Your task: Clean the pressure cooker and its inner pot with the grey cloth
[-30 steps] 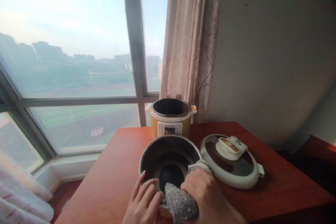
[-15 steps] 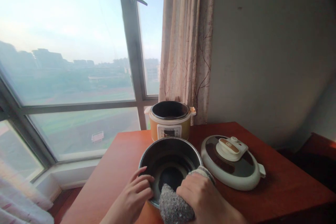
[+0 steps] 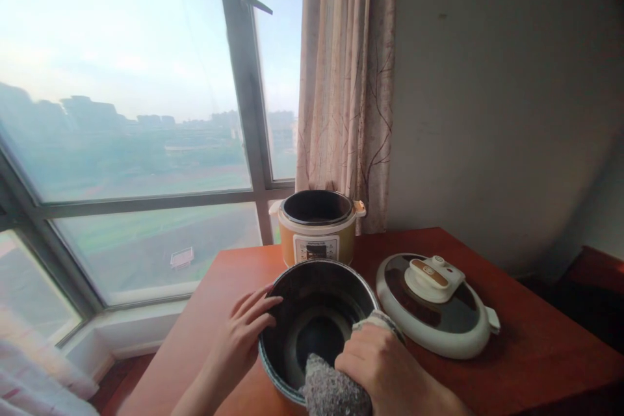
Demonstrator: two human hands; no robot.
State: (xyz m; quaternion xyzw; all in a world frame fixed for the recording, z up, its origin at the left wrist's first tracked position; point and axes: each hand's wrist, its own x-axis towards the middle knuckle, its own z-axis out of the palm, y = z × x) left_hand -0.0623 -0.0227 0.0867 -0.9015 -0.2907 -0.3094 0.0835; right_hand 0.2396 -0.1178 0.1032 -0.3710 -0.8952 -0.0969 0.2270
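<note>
A dark metal inner pot (image 3: 312,312) sits tilted toward me on the reddish-brown table (image 3: 536,351). My left hand (image 3: 244,335) rests on the pot's left rim with its fingers stretched along the edge. My right hand (image 3: 375,367) is closed on a grey fuzzy cloth (image 3: 329,390) that hangs over the pot's near right rim and reaches inside.
A yellow and white cooker base (image 3: 318,226) stands open behind the pot at the table's far edge. Its round lid (image 3: 436,305) lies flat to the right. A large window (image 3: 127,130), a patterned curtain (image 3: 346,78) and a grey wall (image 3: 502,97) are behind.
My left hand has slid from the pot's near rim round to its left side. The right hand with the cloth has shifted slightly along the near right rim.
</note>
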